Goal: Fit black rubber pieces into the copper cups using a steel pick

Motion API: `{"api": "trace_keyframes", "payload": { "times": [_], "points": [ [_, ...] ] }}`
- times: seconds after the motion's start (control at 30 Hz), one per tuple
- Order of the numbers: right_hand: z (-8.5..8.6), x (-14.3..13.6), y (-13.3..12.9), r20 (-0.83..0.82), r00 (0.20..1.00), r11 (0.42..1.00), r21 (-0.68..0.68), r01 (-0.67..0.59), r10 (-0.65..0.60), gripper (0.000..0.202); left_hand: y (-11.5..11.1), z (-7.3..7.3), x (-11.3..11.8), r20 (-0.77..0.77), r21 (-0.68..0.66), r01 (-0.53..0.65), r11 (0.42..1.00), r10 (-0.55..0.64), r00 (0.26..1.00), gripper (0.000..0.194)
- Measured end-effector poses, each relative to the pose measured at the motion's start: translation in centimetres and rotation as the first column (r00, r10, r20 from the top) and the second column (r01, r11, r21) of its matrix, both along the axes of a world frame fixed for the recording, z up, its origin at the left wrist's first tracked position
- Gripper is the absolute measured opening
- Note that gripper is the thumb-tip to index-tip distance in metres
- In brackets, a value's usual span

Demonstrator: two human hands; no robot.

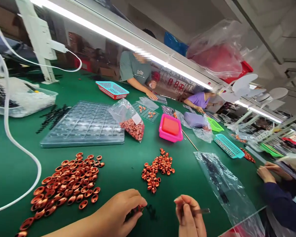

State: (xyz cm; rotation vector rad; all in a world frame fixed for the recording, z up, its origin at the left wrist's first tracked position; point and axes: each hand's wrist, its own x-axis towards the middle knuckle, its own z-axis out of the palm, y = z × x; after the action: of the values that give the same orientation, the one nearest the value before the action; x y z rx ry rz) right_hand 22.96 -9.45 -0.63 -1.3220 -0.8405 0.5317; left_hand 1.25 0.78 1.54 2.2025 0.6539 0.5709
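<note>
My left hand is closed, thumb and fingers pinching a small copper-coloured oval piece mostly hidden behind the fingertips. My right hand is closed around a thin flat metal tool, possibly tweezers; its end sticks out to the right. Between the hands, small black parts lie on the green table. Ahead is a small pile of copper-coloured hollow pieces. A bigger pile of larger copper-coloured oval cups spreads out beyond my left forearm.
Behind the piles are stacked clear plastic trays, a bag of copper-coloured pieces and a pink basket. A plastic bag with black strips lies right. A white cable hangs left. Co-workers sit across and at right.
</note>
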Motion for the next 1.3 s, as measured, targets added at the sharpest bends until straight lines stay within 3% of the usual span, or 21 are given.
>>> {"api": "trace_keyframes", "payload": {
  "times": [0.07, 0.13, 0.23, 0.33, 0.47, 0.6, 0.8, 1.0, 1.3],
  "points": [
    [-1.0, -0.2, 0.7, -0.072, 0.995, 0.998, -0.024, 0.060, -0.062, 0.024, 0.0, -0.2, 0.0, 0.006, -0.011, 0.014, 1.000, -0.014, 1.000, 0.016],
    [-1.6, -0.2, 0.9, -0.034, 0.996, 0.996, -0.035, 0.079, -0.080, 0.028, 0.1, -0.6, 0.1, 0.012, -0.027, 0.006, 1.000, -0.006, 1.000, 0.017],
    [-1.3, 0.3, 0.6, 0.170, 0.983, 0.995, -0.068, 0.076, -0.064, 0.032, 0.4, -1.0, 0.1, 0.016, -0.033, -0.017, 0.999, 0.018, 1.000, 0.018],
    [-0.1, 1.5, -0.4, 0.428, 0.904, 0.989, -0.140, 0.051, 0.014, 0.033, 0.5, -1.0, 0.0, 0.032, -0.012, -0.029, 1.000, 0.030, 0.999, 0.019],
    [1.2, 3.1, -1.8, 0.578, 0.813, 0.959, -0.267, 0.098, 0.077, 0.031, 0.6, -0.7, -0.1, 0.029, -0.012, -0.001, 1.000, 0.001, 1.000, 0.018],
    [1.7, 3.1, -2.9, 0.498, 0.853, 0.932, -0.360, 0.039, 0.157, 0.026, 0.4, -0.7, -0.1, 0.029, -0.043, 0.030, 0.999, -0.029, 0.999, 0.022],
    [1.0, -0.4, -2.9, 0.256, 0.944, 0.976, -0.126, -0.179, 0.207, 0.014, -0.1, -0.8, 0.2, 0.081, -0.112, 0.062, 0.992, -0.053, 0.995, 0.023],
    [-0.8, -3.1, -2.2, 0.155, 0.917, 0.930, -0.051, -0.364, 0.367, 0.028, 0.2, -0.6, 0.3, 0.111, -0.182, 0.076, 0.980, -0.056, 0.992, 0.023],
    [-1.0, -3.2, -2.3, 0.210, 0.908, 0.932, -0.076, -0.353, 0.361, 0.032, 0.4, -0.5, 0.1, 0.115, -0.258, 0.089, 0.962, -0.061, 0.991, 0.023]
  ]
}}
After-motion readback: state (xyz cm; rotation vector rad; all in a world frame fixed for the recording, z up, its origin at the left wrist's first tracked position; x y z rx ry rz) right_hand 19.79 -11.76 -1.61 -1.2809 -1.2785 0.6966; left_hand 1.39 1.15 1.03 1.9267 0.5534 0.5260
